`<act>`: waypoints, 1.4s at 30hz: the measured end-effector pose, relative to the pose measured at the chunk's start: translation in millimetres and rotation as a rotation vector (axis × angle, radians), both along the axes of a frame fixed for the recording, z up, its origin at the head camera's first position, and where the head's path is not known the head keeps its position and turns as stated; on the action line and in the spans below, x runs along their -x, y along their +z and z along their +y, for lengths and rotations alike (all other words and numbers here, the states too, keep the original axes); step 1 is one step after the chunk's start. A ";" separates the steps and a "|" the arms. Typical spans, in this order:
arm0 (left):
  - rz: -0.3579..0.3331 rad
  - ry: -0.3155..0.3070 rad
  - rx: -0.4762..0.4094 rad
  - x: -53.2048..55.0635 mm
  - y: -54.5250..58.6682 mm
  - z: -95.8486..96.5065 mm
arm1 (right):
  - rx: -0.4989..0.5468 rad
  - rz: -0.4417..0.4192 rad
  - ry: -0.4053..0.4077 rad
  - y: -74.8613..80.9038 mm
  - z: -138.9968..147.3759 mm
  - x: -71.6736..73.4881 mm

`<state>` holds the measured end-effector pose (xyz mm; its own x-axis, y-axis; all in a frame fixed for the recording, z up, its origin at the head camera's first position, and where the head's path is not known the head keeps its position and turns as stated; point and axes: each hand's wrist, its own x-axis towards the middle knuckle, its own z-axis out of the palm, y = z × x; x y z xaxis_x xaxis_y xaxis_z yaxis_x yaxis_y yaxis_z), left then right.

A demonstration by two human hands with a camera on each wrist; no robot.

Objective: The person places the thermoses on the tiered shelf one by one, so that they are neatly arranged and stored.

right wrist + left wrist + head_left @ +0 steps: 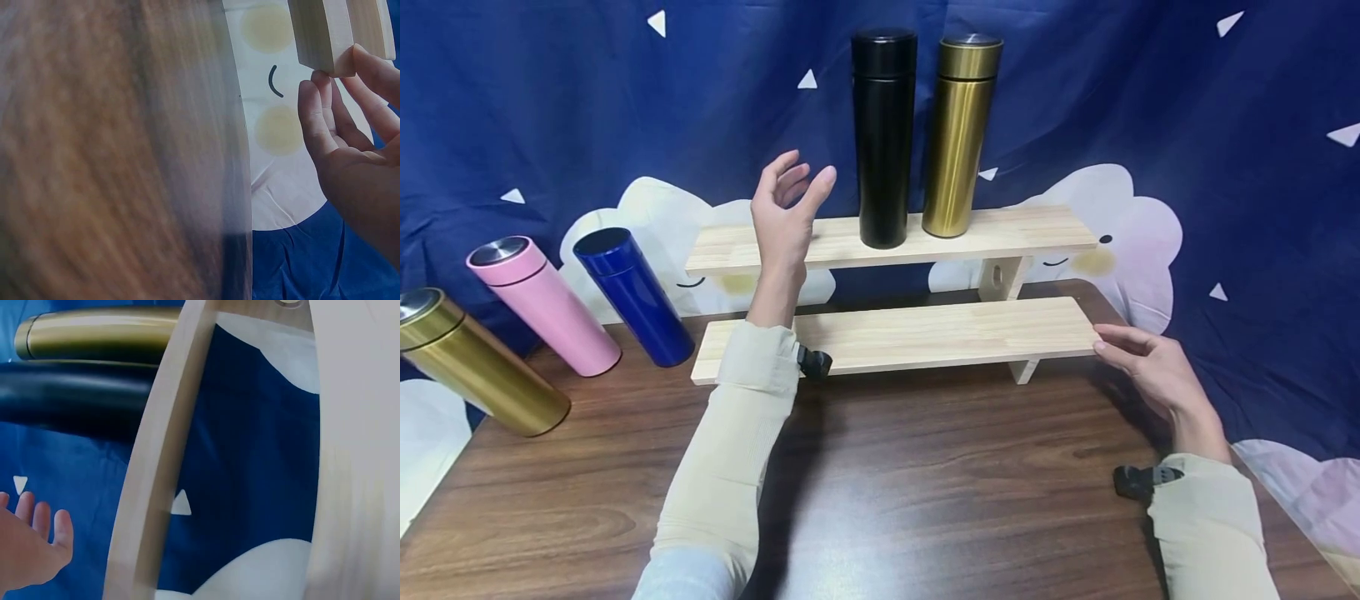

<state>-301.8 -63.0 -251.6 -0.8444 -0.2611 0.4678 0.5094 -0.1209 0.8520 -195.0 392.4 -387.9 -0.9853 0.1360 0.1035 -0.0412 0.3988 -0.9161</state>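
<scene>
A two-tier wooden shelf [940, 329] of pale boards stands on the table. At the right end of its lower board, my right hand [1157, 375] holds the corner by its fingertips; the right wrist view shows these fingers [315, 112] right at the wood. My left hand [784, 217] is raised over the upper board's left part, fingers loosely bent and holding nothing. Just right of it, a black thermos bottle [883, 142] stands upright on the upper board. Beside that stands a gold thermos bottle [962, 137]; both bottles also appear in the left wrist view.
On the left of the brown wooden table [940, 492] stand a blue bottle [636, 296], a pink bottle [546, 308] and a second gold bottle [482, 362]. A dark blue curtain [700, 100] with white triangles and clouds hangs close behind the shelf.
</scene>
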 end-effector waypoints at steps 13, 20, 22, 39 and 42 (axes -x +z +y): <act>0.046 0.111 -0.052 -8.2 -24.2 -30.1 | -0.052 -0.014 -0.018 -0.9 -1.1 -0.2; 0.030 0.187 -0.083 -12.3 -35.0 -46.9 | -0.059 -0.014 -0.009 -2.0 -0.4 -0.4; 0.025 0.210 -0.106 -14.1 -37.3 -52.0 | -0.048 -0.007 -0.003 -2.1 0.1 -0.5; -0.038 0.316 -0.190 -29.1 -46.8 -91.5 | 0.093 0.016 0.016 -2.0 0.0 -1.2; -0.048 0.340 -0.201 -31.6 -50.8 -99.6 | 0.063 0.013 0.015 -2.0 -0.2 -0.1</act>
